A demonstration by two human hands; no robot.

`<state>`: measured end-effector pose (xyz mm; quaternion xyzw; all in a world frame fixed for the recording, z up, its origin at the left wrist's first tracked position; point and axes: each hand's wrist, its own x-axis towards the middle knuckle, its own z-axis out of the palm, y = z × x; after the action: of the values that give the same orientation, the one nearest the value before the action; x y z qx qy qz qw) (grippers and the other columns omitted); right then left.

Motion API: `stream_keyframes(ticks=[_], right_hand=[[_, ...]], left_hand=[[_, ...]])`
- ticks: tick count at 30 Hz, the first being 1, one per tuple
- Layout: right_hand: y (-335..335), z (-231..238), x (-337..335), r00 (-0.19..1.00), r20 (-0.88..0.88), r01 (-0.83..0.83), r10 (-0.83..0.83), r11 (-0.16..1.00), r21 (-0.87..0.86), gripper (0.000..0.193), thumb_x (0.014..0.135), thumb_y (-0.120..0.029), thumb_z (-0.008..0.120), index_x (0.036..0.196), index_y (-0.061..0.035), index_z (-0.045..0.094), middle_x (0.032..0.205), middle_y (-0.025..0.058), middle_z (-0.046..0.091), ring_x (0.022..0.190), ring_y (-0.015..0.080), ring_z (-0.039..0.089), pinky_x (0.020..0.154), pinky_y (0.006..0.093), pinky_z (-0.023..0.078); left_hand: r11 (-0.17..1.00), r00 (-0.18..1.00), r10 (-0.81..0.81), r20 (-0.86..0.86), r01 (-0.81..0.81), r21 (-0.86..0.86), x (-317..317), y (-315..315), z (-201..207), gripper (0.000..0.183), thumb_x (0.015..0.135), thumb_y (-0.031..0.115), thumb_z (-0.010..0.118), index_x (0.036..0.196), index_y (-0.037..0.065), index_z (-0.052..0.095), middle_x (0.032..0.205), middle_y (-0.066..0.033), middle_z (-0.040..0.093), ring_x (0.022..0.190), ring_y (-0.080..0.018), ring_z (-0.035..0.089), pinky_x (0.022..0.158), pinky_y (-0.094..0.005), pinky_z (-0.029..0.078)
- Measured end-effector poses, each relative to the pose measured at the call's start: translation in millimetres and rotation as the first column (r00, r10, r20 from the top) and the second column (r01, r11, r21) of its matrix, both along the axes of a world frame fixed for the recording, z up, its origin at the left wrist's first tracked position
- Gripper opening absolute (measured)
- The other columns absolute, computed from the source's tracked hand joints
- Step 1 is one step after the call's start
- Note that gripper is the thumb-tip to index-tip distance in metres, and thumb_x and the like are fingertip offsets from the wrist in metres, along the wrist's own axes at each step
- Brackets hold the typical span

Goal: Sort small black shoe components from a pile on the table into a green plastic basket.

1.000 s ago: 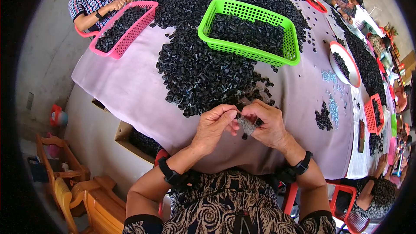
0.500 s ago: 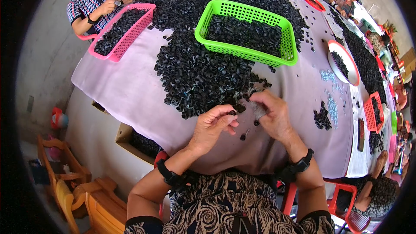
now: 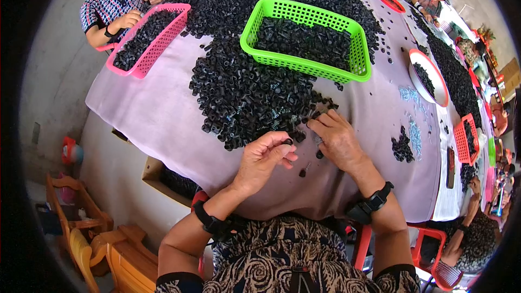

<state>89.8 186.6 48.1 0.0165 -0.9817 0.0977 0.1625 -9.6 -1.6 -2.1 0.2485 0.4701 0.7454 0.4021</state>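
My left hand (image 3: 261, 158) pinches a small black plastic cap (image 3: 287, 141) between thumb and forefinger, just above the cloth at the near edge of a big heap of similar black parts (image 3: 249, 92). To its right, my right hand (image 3: 337, 144) is curled over the heap's near corner, fingertips bent down among loose black pieces. What those fingers hold, if anything, is hidden; a greyish blur shows beneath them. Thin metal springs (image 3: 282, 112) lie among the black parts. On the cloth between my hands is a loose black part (image 3: 303, 173) with a spring.
Beyond the heap stands a green basket (image 3: 304, 65) of black parts. A pink basket (image 3: 138, 62) is at left, near a seated person (image 3: 116, 5). At right are a white bowl (image 3: 437, 78), loose springs (image 3: 415, 138) and a red basket (image 3: 461, 144). Other people sit along the right.
My right hand has shifted slightly left, its fingers closing down onto the loose pieces at the heap's corner. The left hand keeps its pinch, almost unmoved. The person at left has lowered a hand.
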Motion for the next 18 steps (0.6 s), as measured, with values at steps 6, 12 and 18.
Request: stream_keyframes(ticks=[6, 12, 18], right_hand=[[-1, -6, -3, 0.997, 0.011, 0.071, -0.071, 0.996, -0.050, 0.049, 0.051, 0.005, 0.071, 0.097, -0.0042, 0.059, 0.090, 0.0108, 0.054, 0.091, 0.0312, 0.054, 0.081, 0.0394, 0.046], [4, -10, 1, 0.993, -0.041, 0.088, -0.115, 0.906, -0.415, 0.044, 0.057, 0.011, 0.061, 0.099, -0.0038, 0.061, 0.090, 0.0115, 0.055, 0.082, 0.0283, 0.055, 0.070, 0.0314, 0.047], [-12, -9, -1, 0.989, -0.147, -0.105, -0.024, 0.587, -0.803, 0.036, 0.068, 0.016, 0.052, 0.098, -0.0027, 0.063, 0.087, 0.0048, 0.056, 0.075, 0.0148, 0.054, 0.070, 0.0231, 0.044]], left_hand=[[1.000, 1.000, -0.017, -0.015, 0.017, -0.003, -1, 0, 1, 0.024, 0.094, 0.005, 0.052, 0.117, 0.001, 0.054, 0.102, -0.0130, 0.064, 0.088, -0.0209, 0.065, 0.071, -0.0334, 0.056], [0.999, 0.999, -0.040, 0.003, 0.040, -0.012, -1, 0, 2, 0.024, 0.094, 0.005, 0.052, 0.118, 0.002, 0.053, 0.102, -0.0125, 0.064, 0.088, -0.0201, 0.065, 0.073, -0.0321, 0.055], [0.998, 0.997, -0.065, 0.045, 0.065, 0.003, 2, 2, 2, 0.026, 0.094, 0.008, 0.054, 0.119, 0.001, 0.052, 0.102, -0.0094, 0.063, 0.087, -0.0167, 0.065, 0.071, -0.0280, 0.054]])
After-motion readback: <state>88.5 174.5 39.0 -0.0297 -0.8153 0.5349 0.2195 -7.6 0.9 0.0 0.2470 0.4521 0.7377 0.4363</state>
